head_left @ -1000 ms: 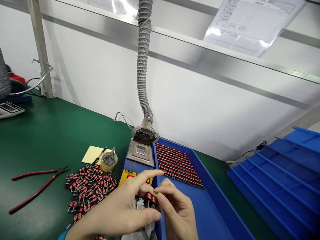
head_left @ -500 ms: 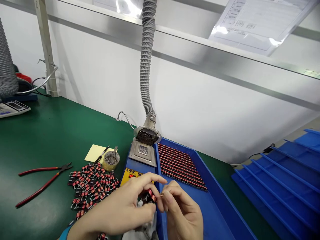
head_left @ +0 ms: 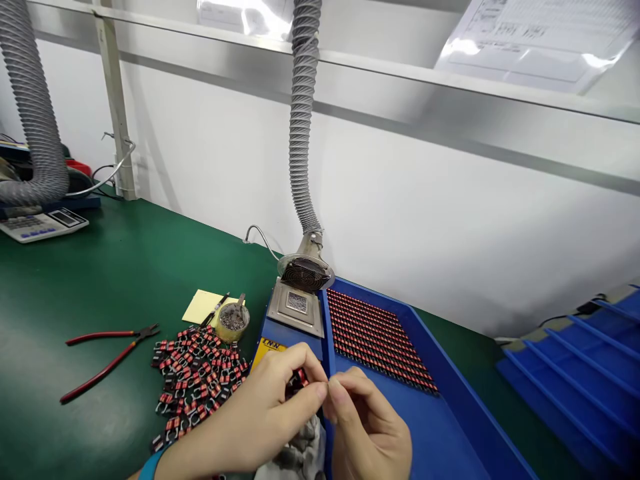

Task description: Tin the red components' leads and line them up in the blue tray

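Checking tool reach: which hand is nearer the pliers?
Left. The left hand is right of the pliers, beyond the parts pile; the right hand is farther right.

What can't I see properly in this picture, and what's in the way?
In the head view:
Most of the red-and-black coil: hidden by the left hand.
What, if anything, the right hand pinches: covered by its own grip.
Most of the yellow control panel: behind the left hand.
Words on the right-hand paper sheet: too small, with glare; the top edge cuts it off.
The calculator display: too small to read.
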Motion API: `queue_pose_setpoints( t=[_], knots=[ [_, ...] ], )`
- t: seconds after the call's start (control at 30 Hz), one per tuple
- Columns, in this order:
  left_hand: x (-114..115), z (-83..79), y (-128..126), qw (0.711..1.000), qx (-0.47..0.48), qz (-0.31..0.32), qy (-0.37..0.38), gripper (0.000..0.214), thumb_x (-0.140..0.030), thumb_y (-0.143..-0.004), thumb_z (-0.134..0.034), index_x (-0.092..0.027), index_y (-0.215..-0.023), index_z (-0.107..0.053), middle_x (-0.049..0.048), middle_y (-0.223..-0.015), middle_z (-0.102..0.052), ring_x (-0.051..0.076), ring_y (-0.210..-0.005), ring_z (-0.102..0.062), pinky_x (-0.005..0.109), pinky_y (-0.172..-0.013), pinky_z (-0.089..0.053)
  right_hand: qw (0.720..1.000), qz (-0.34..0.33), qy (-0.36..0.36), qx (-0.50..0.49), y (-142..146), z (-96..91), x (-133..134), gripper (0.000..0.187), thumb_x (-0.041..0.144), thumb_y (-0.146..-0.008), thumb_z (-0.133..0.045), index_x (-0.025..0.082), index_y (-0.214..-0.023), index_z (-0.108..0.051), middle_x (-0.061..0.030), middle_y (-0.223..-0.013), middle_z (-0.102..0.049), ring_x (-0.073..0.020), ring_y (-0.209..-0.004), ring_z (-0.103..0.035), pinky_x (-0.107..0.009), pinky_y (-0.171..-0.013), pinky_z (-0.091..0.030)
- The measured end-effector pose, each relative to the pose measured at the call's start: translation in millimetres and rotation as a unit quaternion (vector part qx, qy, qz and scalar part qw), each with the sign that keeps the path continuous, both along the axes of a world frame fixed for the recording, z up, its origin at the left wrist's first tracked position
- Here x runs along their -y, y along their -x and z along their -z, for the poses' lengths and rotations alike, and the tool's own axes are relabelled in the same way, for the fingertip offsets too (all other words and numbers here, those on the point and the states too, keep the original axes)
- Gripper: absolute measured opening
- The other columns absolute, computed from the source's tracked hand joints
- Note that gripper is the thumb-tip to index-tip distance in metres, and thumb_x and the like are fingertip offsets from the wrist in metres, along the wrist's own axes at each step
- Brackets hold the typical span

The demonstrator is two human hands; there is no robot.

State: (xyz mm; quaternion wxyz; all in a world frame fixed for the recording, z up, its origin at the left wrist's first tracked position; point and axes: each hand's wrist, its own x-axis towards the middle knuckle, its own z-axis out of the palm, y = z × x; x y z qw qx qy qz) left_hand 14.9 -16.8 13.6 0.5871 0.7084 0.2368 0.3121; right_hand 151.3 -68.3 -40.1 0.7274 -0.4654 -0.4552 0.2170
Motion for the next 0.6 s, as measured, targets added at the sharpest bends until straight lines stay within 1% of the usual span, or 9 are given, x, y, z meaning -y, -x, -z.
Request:
queue_pose_setpoints(
  t=[0.2,0.33,0.43,0.5,0.53,0.6],
  knots=[
    [-1,7.6,-6,0.998,0.064,0.0,0.021,0.014,-0.022,-0.092,-0.048,-0.02,-0.078,-0.051,-0.0037,-0.078,-0.057,0.012,-0.075,-0.051,0.022,-0.069,-0.038,0.996,-0.04,0.021,-0.076,1,1.9,0,0.018,0.033,-0.079,-0.077,0.021,-0.068,-0.07,0.0036,-0.06,-0.048,-0.0084,-0.055,-0.045,-0.016,-0.052,-0.043],
    [-2,11.7,-6,0.995,0.098,0.0,0.024,0.012,-0.025,-0.093,-0.048,-0.02,-0.082,-0.052,-0.0042,-0.077,-0.054,0.011,-0.071,-0.048,0.022,-0.067,-0.038,0.987,-0.073,0.044,-0.134,1,1.8,0,0.017,0.034,-0.078,-0.078,0.021,-0.07,-0.071,0.0034,-0.062,-0.051,-0.0075,-0.054,-0.046,-0.017,-0.051,-0.042],
    [-2,8.8,-2,0.996,0.086,0.034,-0.014,0.011,-0.022,-0.089,-0.051,-0.02,-0.079,-0.055,-0.0035,-0.077,-0.054,0.012,-0.074,-0.048,0.022,-0.07,-0.038,0.983,-0.094,0.051,-0.149,1,-0.3,-1,0.017,0.035,-0.076,-0.08,0.021,-0.071,-0.072,0.0022,-0.065,-0.056,-0.0085,-0.057,-0.05,-0.018,-0.055,-0.045],
    [-1,6.2,0,0.996,0.069,0.059,-0.026,0.011,-0.019,-0.087,-0.052,-0.019,-0.077,-0.056,-0.0032,-0.076,-0.055,0.012,-0.074,-0.049,0.023,-0.071,-0.039,0.983,-0.1,0.046,-0.145,1,-1.8,-2,0.016,0.035,-0.075,-0.081,0.022,-0.069,-0.073,0.0016,-0.065,-0.057,-0.0093,-0.06,-0.052,-0.018,-0.057,-0.046],
    [-1,5.5,0,0.996,0.064,0.059,-0.024,0.011,-0.02,-0.087,-0.052,-0.019,-0.077,-0.056,-0.0032,-0.075,-0.055,0.012,-0.074,-0.049,0.023,-0.071,-0.039,0.984,-0.101,0.039,-0.142,1,-2.4,-3,0.017,0.036,-0.074,-0.081,0.022,-0.069,-0.073,0.0018,-0.065,-0.057,-0.0093,-0.059,-0.052,-0.018,-0.057,-0.046],
    [-1,6.0,0,0.997,0.066,0.035,-0.01,0.012,-0.022,-0.088,-0.052,-0.019,-0.077,-0.055,-0.003,-0.076,-0.055,0.013,-0.075,-0.049,0.023,-0.072,-0.038,0.985,-0.104,0.029,-0.132,2,-2.8,-4,0.017,0.036,-0.076,-0.08,0.022,-0.067,-0.073,0.0029,-0.062,-0.054,-0.0082,-0.056,-0.049,-0.017,-0.055,-0.044]
  ],
)
